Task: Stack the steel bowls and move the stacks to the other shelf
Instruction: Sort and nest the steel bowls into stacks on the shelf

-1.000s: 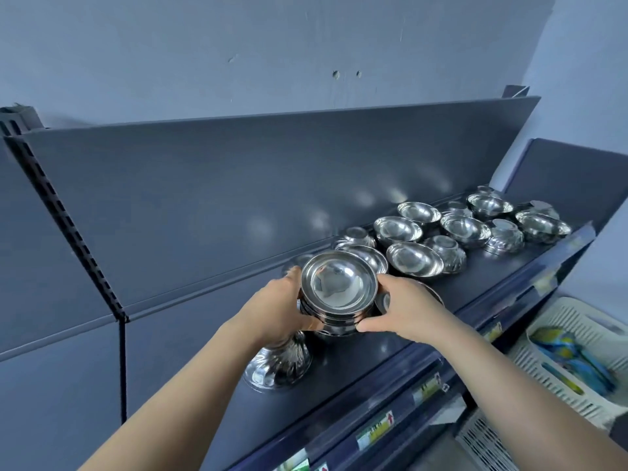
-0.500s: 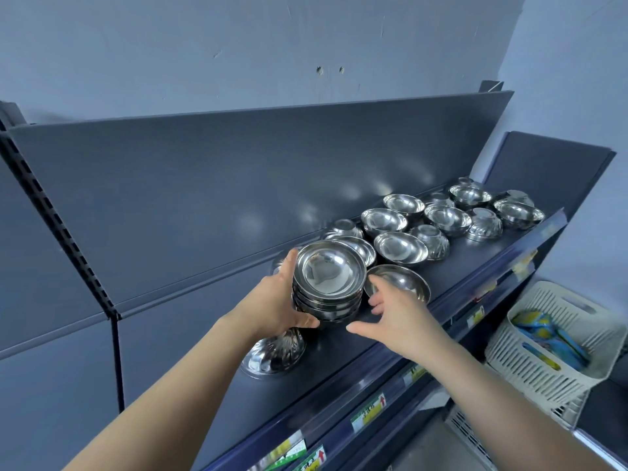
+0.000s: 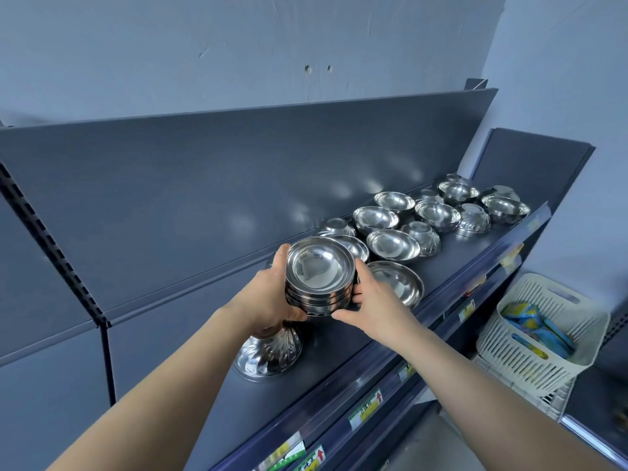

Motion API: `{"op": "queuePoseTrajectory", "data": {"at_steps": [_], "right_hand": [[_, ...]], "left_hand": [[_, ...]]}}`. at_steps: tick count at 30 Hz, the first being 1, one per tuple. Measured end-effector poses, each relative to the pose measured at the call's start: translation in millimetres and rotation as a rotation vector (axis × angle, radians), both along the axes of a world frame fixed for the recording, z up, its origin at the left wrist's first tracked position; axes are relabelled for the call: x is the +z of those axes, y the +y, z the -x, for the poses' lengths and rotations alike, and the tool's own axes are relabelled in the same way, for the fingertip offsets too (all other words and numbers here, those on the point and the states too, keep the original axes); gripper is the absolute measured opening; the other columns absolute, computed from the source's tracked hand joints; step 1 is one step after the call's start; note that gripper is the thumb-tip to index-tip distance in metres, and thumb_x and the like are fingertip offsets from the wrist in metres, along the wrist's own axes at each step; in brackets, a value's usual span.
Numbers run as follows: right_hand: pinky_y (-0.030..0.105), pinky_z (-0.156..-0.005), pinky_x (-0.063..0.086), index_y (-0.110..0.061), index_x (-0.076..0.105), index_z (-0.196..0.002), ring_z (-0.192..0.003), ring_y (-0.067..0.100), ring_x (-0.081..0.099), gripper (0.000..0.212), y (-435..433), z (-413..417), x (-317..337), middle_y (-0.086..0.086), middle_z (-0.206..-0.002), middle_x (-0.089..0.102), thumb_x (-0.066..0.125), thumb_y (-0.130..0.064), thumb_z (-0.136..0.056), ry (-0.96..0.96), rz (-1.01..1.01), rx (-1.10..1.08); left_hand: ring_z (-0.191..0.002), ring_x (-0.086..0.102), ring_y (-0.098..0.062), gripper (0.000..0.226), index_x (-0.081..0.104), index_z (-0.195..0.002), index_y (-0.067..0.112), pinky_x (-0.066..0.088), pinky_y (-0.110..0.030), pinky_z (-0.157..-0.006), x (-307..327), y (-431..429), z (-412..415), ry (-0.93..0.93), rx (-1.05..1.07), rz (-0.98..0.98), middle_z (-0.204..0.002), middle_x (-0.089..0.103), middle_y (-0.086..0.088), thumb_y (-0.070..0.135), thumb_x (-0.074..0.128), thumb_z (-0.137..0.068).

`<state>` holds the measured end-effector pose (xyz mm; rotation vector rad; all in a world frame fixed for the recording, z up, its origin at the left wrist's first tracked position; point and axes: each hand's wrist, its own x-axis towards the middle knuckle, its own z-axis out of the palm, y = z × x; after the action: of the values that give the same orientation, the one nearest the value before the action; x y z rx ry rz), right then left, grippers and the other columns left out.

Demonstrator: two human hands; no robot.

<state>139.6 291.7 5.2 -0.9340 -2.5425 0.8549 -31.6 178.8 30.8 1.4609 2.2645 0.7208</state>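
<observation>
Right, I've got both hands on the stack (image 3: 319, 283). The left hand (image 3: 268, 297) wraps its left side, fingers curled round the back, thumb at the front near the base. The right hand (image 3: 377, 300) clamps the right side, thumb under the front edge, fingers against the rims. The stack is several nested bowls, mouths up, over the shelf (image 3: 339, 351). I can't tell if its base touches the shelf.

- Below-left of the stack, under the left wrist: a fluted bowl (image 3: 270, 351), mouth down.
- Just right of the stack, behind the right hand: an open bowl (image 3: 397, 282), mouth up.
- Further right of the stack: loose bowls (image 3: 392, 244) spread along the shelf, some mouth up, some mouth down.
- In front of and below the stack: price tags (image 3: 365, 407) on the shelf edge.
- Far right of the stack and lower: a white basket (image 3: 543, 328) with coloured packets (image 3: 530, 324) inside.
</observation>
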Motion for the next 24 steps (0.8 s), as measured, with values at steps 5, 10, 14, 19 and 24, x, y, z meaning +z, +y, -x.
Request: {"op": "queuePoseTrajectory", "data": {"at_steps": [5, 10, 14, 19, 24], "right_hand": [[0.036, -0.092, 0.053, -0.027, 0.014, -0.15, -0.105, 0.021, 0.063, 0.094, 2, 6, -1, 0.006, -0.116, 0.064, 0.077, -0.035, -0.081, -0.005, 0.0, 0.004], [0.04, -0.09, 0.055, -0.023, 0.024, -0.144, -0.102, 0.021, 0.064, 0.085, 5, 15, 2, 0.005, -0.11, 0.066, 0.078, -0.036, -0.08, -0.038, -0.039, -0.002], [0.039, -0.092, 0.053, -0.02, 0.042, -0.138, -0.11, 0.02, 0.062, 0.069, 9, 11, 21, 0.002, -0.119, 0.065, 0.076, -0.038, -0.081, -0.079, -0.138, 0.006], [0.037, -0.105, 0.043, -0.02, 0.037, -0.149, -0.131, 0.02, 0.049, 0.07, 26, -9, 50, 0.001, -0.147, 0.049, 0.061, -0.05, -0.09, -0.154, -0.354, 0.008], [0.039, -0.098, 0.048, -0.013, 0.054, -0.134, -0.121, 0.021, 0.055, 0.054, 50, -30, 59, 0.002, -0.133, 0.061, 0.056, -0.048, -0.093, -0.175, -0.398, -0.027]], "left_hand": [[-0.085, 0.057, -0.017, 0.107, 0.013, -0.138, 0.027, 0.041, -0.026, -0.073, -3, 2, 6, 0.022, 0.02, -0.01, -0.093, 0.06, 0.006, 0.018, 0.087, -0.062], [-0.086, 0.06, -0.02, 0.105, 0.016, -0.137, 0.025, 0.043, -0.029, -0.073, -2, 5, 11, 0.036, 0.059, -0.003, -0.1, 0.064, 0.0, 0.022, 0.088, -0.06], [-0.125, 0.047, -0.026, 0.122, 0.006, -0.151, 0.017, 0.04, -0.032, -0.097, 12, 4, 10, 0.141, 0.077, 0.045, -0.14, 0.045, -0.008, 0.048, 0.084, -0.062], [-0.111, 0.053, -0.022, 0.068, 0.051, -0.121, 0.026, 0.047, -0.035, -0.086, 41, 11, -2, 0.379, 0.039, 0.003, -0.114, 0.053, 0.005, 0.061, 0.072, -0.067], [-0.115, 0.049, -0.022, 0.061, 0.055, -0.116, 0.022, 0.041, -0.033, -0.09, 50, 32, -28, 0.476, -0.032, 0.026, -0.118, 0.056, 0.004, 0.065, 0.063, -0.074]]}}
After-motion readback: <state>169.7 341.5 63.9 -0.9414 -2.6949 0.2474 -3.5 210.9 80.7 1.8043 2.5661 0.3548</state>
